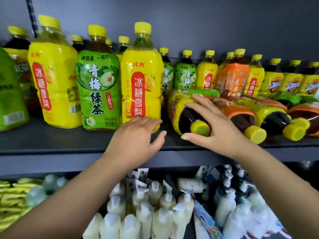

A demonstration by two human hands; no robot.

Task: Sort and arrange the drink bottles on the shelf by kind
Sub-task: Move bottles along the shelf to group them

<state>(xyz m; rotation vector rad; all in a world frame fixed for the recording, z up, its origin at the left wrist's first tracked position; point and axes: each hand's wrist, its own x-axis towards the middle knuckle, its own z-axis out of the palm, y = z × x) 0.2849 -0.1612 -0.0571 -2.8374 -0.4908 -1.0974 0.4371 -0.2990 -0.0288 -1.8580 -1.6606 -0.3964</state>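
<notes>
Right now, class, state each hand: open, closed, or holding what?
Left hand: open, fingertips by the base of the upright yellow bottle.
Right hand: open, spread over the lying dark-tea bottle.

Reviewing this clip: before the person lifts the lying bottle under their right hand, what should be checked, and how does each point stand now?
1. Hold: right hand lies over the lying dark tea bottle, fingers spread, thumb below the yellow cap, not curled round it: not ok.
2. Left hand free: open, fingertips by the base of the upright yellow pear bottle: ok.
3. Neighbour clear: the orange-label bottle lies close beside it, contact hidden by the hand: cannot tell.
4. Room to stand it: bare shelf in front of the upright row: ok.
5. Cap tight: cannot tell.
</notes>
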